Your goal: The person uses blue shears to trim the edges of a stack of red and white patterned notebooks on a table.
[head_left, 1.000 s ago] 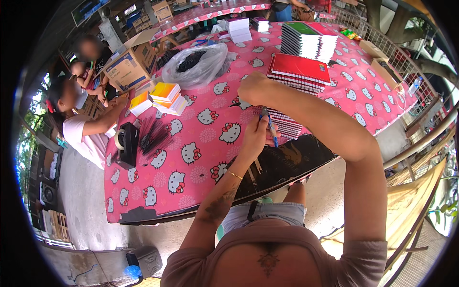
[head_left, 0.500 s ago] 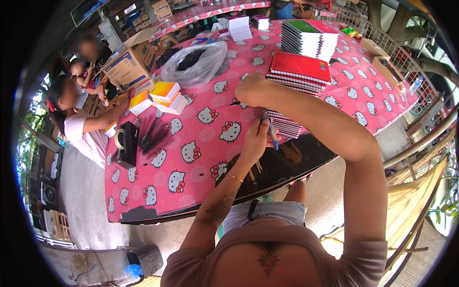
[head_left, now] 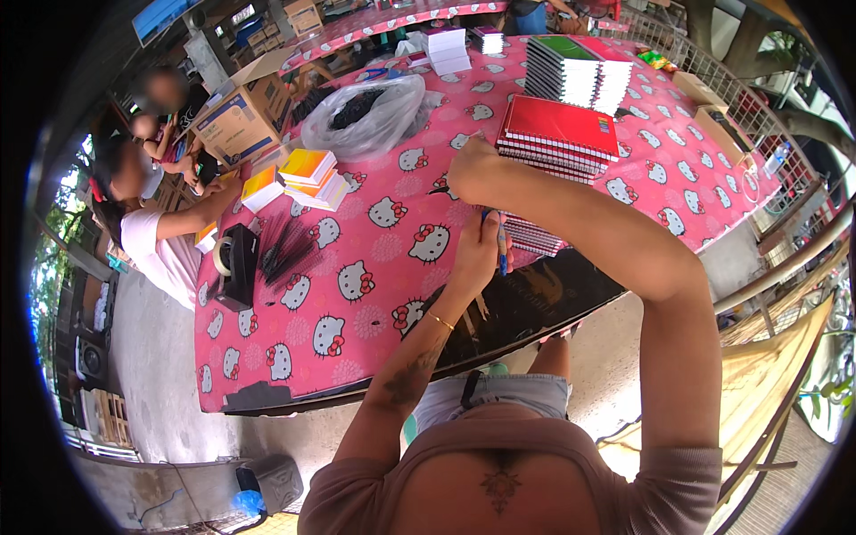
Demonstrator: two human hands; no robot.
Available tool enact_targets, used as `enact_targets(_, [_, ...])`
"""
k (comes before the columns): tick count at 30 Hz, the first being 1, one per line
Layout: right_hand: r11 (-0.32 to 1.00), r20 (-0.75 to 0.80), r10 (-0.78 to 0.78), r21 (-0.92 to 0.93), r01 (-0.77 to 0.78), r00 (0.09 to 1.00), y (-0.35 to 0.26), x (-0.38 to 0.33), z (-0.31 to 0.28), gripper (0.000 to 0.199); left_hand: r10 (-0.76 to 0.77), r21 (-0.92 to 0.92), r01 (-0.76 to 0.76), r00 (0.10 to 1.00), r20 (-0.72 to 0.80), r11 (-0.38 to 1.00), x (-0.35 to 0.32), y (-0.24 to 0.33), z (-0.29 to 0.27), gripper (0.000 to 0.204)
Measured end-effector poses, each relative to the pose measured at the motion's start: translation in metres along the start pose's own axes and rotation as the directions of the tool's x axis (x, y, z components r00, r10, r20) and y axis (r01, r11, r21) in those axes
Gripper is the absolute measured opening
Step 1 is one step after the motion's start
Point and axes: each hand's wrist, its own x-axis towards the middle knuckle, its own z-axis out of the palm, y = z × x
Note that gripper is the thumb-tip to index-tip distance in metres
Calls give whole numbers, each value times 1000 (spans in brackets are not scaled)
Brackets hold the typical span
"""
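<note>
A blue pen (head_left: 502,254) was gripped in the left hand (head_left: 477,254); the right hand (head_left: 473,168), fingers curled, was pressed beside the spiral notebooks (head_left: 535,239). Marking step judged underway; steady aim needed.

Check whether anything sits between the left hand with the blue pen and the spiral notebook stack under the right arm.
Nothing visible does. The left hand holds the blue pen right against the near edge of the spiral notebook stack, while the right hand rests on the pink cloth just beyond it.
</note>
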Motion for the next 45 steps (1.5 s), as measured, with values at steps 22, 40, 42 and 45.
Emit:
enact_targets(22, [987, -97, -51, 144, 65, 994, 2, 0, 9, 16, -69, 35, 67, 996, 49, 997, -3, -15, -7, 32])
enact_targets(40, [990, -39, -58, 130, 62, 998, -2, 0, 9, 22, -82, 48, 79, 995, 58, 996, -11, -24, -5, 37])
enact_targets(42, [989, -10, -37, 144, 38, 999, -7, 2, 8, 27, -65, -28, 66, 997, 34, 997, -17, -27, -1, 37])
enact_targets(45, [986, -37, -54, 153, 59, 998, -11, 6, 9, 26, -78, -56, 78, 997, 1, 995, -9, -30, -6, 38])
